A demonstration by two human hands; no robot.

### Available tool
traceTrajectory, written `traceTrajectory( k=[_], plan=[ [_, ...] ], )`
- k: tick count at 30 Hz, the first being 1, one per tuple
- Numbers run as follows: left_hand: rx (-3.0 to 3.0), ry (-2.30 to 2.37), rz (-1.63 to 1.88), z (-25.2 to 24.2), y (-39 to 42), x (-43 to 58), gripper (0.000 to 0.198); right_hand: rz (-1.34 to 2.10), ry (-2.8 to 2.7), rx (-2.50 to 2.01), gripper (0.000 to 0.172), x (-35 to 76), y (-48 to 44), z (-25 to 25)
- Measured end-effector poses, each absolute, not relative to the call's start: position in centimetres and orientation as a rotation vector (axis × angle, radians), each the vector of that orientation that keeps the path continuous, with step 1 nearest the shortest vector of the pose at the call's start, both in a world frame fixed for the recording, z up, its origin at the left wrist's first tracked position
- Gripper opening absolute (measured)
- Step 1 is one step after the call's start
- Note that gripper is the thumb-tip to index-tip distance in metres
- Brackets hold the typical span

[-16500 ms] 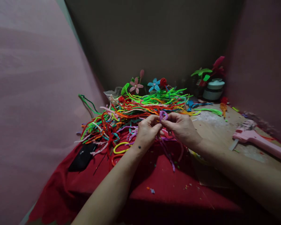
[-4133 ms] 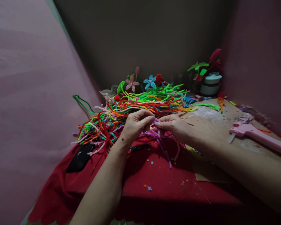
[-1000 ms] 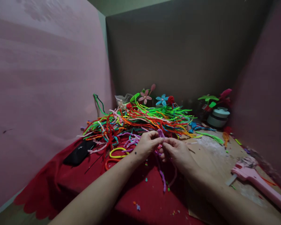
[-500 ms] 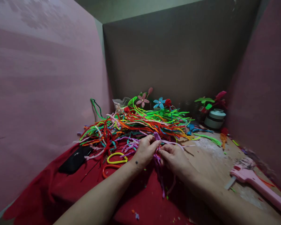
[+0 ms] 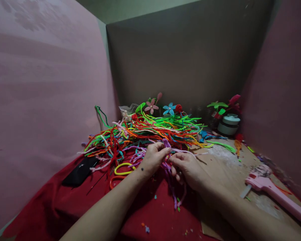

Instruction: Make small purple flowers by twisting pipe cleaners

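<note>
Between my hands is a bunch of purple pipe cleaners [image 5: 166, 143], bent into a loop at the top, with loose ends hanging over the red cloth. My left hand [image 5: 154, 159] is closed around it, thumb and fingers pinching just below the loop. From the right, my right hand [image 5: 184, 167] pinches the same piece with thumb and forefinger close to the left thumb; its other fingers are curled. The exact spot under the fingertips is partly hidden. Just behind lies a large heap of colourful pipe cleaners [image 5: 150, 129].
Scissors with yellow and orange handles [image 5: 122, 169] and a black phone [image 5: 79, 171] lie left on the red cloth [image 5: 85, 207]. A pink glue gun [image 5: 268, 185] rests on the cardboard at right. Behind stand a pale lidded jar [image 5: 229, 124] and pipe-cleaner flowers [image 5: 169, 108].
My right hand's lower fingers have loosened and shifted slightly, while its thumb and forefinger stay at the purple piece. The left hand keeps its hold. The whole view has shifted slightly.
</note>
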State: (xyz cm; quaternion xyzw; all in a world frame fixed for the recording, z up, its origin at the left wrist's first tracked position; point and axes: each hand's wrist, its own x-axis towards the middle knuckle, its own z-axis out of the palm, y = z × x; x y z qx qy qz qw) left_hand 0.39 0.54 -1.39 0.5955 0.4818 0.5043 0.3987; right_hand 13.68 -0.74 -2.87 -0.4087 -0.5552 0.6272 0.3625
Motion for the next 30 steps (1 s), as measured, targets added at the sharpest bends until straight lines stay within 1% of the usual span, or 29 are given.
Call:
traceTrajectory(
  k=[7,12,18,22,27,30],
  plan=[
    [1.363,1.110,1.245,-1.3,1.0,-0.4,0.029,1.644,-1.500,-0.922,0.029,14.1,-1.0,-2.6],
    [1.222,1.054,1.104,-0.9,1.1,-1.2,0.029,1.496,-1.402,-0.954,0.030,14.6,-0.8,-2.3],
    [1.365,1.010,0.991,-0.1,0.1,-0.2,0.021,1.484,-1.295,-0.916,0.032,14.5,-0.1,-2.9],
    [1.438,1.009,1.007,-0.1,0.0,-0.1,0.023,1.482,-1.289,-0.877,0.029,14.6,-0.1,-3.2],
    [1.419,0.918,0.910,-0.6,0.6,-1.1,0.028,1.488,-1.253,-0.868,0.025,14.8,0.1,-3.3],
    [1.388,0.956,0.846,-0.8,0.6,-1.1,0.025,1.493,-1.229,-0.875,0.024,14.8,0.3,-3.5]
  ],
)
